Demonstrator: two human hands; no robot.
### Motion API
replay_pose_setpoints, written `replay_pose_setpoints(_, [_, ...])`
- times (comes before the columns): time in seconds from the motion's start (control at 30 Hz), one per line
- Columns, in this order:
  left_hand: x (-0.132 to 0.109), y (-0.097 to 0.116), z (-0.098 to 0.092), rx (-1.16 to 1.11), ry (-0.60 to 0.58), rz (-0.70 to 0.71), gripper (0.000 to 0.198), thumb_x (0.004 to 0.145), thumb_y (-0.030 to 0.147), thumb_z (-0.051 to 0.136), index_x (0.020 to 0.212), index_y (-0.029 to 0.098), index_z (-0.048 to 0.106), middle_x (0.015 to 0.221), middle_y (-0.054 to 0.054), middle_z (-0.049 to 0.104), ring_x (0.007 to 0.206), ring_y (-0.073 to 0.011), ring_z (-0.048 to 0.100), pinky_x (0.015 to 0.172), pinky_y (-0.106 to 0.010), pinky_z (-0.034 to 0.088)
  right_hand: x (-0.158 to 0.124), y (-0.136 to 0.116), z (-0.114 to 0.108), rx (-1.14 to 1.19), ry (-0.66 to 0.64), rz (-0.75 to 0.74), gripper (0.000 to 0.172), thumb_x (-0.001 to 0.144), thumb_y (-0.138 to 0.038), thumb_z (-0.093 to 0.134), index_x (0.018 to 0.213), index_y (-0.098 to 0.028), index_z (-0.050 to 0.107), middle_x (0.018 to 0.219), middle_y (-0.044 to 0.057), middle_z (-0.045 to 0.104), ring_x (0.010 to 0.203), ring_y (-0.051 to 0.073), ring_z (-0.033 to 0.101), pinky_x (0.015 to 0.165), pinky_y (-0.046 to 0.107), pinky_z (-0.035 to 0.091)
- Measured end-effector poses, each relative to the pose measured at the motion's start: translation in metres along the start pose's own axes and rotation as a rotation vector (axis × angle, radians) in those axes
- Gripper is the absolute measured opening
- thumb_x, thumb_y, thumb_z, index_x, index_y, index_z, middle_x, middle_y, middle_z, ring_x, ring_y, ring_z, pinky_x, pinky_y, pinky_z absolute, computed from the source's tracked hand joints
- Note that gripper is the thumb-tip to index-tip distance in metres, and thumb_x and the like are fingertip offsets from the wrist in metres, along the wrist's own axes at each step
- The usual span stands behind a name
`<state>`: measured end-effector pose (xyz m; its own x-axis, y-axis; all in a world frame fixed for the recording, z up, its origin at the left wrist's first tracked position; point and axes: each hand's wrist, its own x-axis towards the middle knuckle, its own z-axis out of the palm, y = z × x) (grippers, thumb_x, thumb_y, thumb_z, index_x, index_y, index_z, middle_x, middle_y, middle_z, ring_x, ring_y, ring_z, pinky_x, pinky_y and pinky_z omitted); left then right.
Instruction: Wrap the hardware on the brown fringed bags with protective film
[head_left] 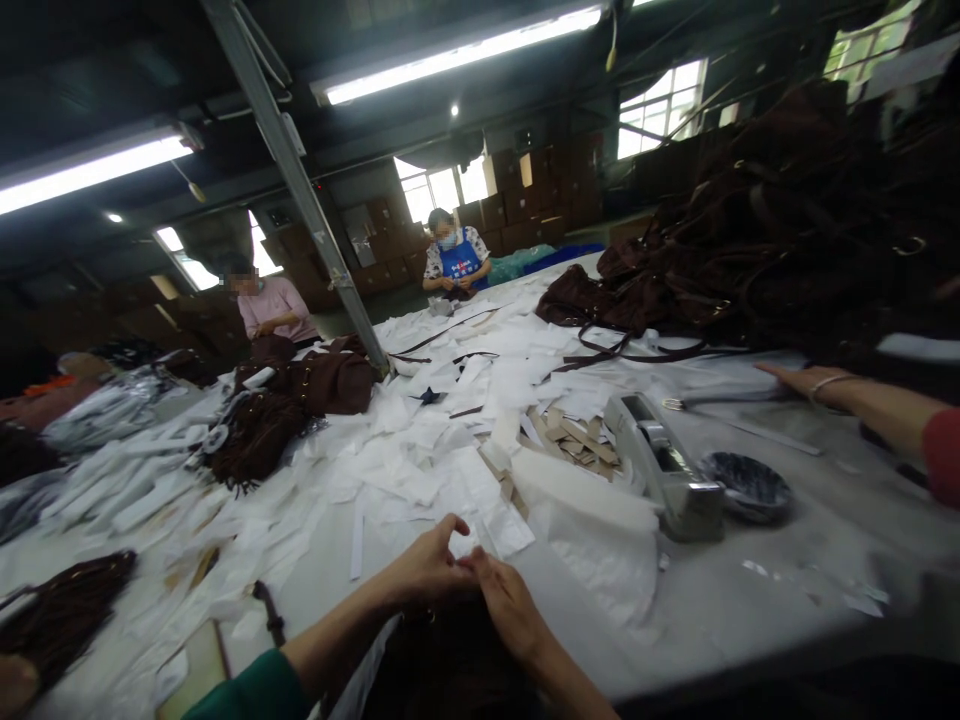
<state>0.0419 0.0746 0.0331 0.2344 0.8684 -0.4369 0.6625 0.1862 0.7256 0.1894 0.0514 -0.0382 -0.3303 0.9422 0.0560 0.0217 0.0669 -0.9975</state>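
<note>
My left hand, below a green sleeve, is closed with its thumb and forefinger curled toward each other. Its fingertips meet those of my right hand, which is also closed. Whatever they pinch is too small or hidden to make out. Just beneath both hands is a dark brown bag, mostly in shadow, with a small glint of metal on it. White tissue paper lies on the table just beyond my fingers.
A tape dispenser and a dark round dish stand to the right. Another person's hand reaches in there. Brown bags pile up at the back right, cardboard strips lie mid-table, and a metal post rises at left. Two people work across the table.
</note>
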Motion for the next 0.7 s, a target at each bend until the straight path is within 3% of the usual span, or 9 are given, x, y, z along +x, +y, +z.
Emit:
replay_pose_setpoints(0.07, [-0.001,0.001,-0.002,-0.133,-0.088,-0.004,0.072,0.067,0.034,0.069,0.127,0.015,0.034,0.058,0.008,0.050,0.045,-0.0078,0.043,0.043,-0.018,0.030,0.007,0.000,0.007,-0.123,0.098,0.030,0.061,0.088,-0.064,0.032,0.066,-0.016,0.062,0.065,0.004,0.062,0.066,0.019,0.057,0.060,0.027,0.042])
replay_pose_setpoints(0.13, [-0.005,-0.002,-0.008,-0.293,-0.162,-0.026,0.086,0.068,0.035,0.071,0.136,0.015,0.024,0.060,0.007,0.051,0.045,-0.0083,0.045,0.045,-0.019,0.031,0.011,0.005,0.013,-0.216,0.168,-0.004,0.060,0.086,-0.067,0.035,0.056,-0.018,0.053,0.057,0.000,0.054,0.059,0.016,0.051,0.055,0.026,0.036])
replay_pose_setpoints(0.23, [-0.022,-0.019,-0.023,-0.477,-0.209,-0.068,0.087,0.072,0.045,0.069,0.140,0.017,0.023,0.070,0.001,0.058,0.052,-0.0112,0.053,0.051,-0.022,0.039,0.012,0.016,0.013,-0.260,0.198,-0.121,0.055,0.087,-0.064,0.037,0.056,-0.019,0.049,0.058,-0.001,0.049,0.060,0.015,0.047,0.057,0.025,0.035])
replay_pose_setpoints(0.37, [-0.067,-0.055,-0.042,-0.592,-0.242,-0.137,0.078,0.072,0.051,0.069,0.136,0.019,0.035,0.082,-0.004,0.062,0.060,-0.0134,0.058,0.059,-0.025,0.044,0.013,0.028,0.006,-0.282,0.254,-0.181,0.051,0.088,-0.061,0.038,0.057,-0.020,0.046,0.060,-0.001,0.046,0.060,0.015,0.044,0.057,0.024,0.035])
replay_pose_setpoints(0.47, [-0.114,-0.089,-0.056,-0.631,-0.175,-0.135,0.065,0.072,0.047,0.071,0.127,0.021,0.049,0.092,-0.005,0.061,0.063,-0.0114,0.057,0.060,-0.023,0.043,0.016,0.031,0.003,-0.277,0.276,-0.167,0.051,0.086,-0.063,0.038,0.057,-0.021,0.043,0.059,-0.002,0.044,0.058,0.014,0.042,0.054,0.024,0.034])
replay_pose_setpoints(0.53, [-0.151,-0.113,-0.067,-0.638,-0.105,-0.180,0.061,0.073,0.050,0.068,0.124,0.021,0.052,0.087,-0.003,0.061,0.054,-0.0091,0.053,0.054,-0.022,0.041,0.017,0.031,0.002,-0.279,0.273,-0.154,0.052,0.085,-0.064,0.039,0.056,-0.022,0.041,0.058,-0.002,0.043,0.057,0.014,0.041,0.053,0.024,0.034])
replay_pose_setpoints(0.6, [-0.191,-0.138,-0.079,-0.638,0.006,-0.245,0.060,0.071,0.052,0.069,0.119,0.019,0.056,0.078,-0.001,0.060,0.050,-0.0086,0.049,0.049,-0.021,0.038,0.018,0.028,0.001,-0.282,0.268,-0.137,0.052,0.083,-0.066,0.040,0.056,-0.021,0.041,0.056,-0.002,0.042,0.056,0.014,0.041,0.052,0.024,0.034])
replay_pose_setpoints(0.7, [-0.257,-0.167,-0.096,-0.619,0.236,-0.359,0.051,0.060,0.049,0.077,0.096,0.014,0.064,0.072,0.000,0.058,0.056,-0.0104,0.049,0.049,-0.020,0.036,0.020,0.024,0.000,-0.298,0.260,-0.077,0.053,0.081,-0.067,0.040,0.055,-0.020,0.046,0.055,-0.002,0.046,0.056,0.015,0.045,0.053,0.023,0.036])
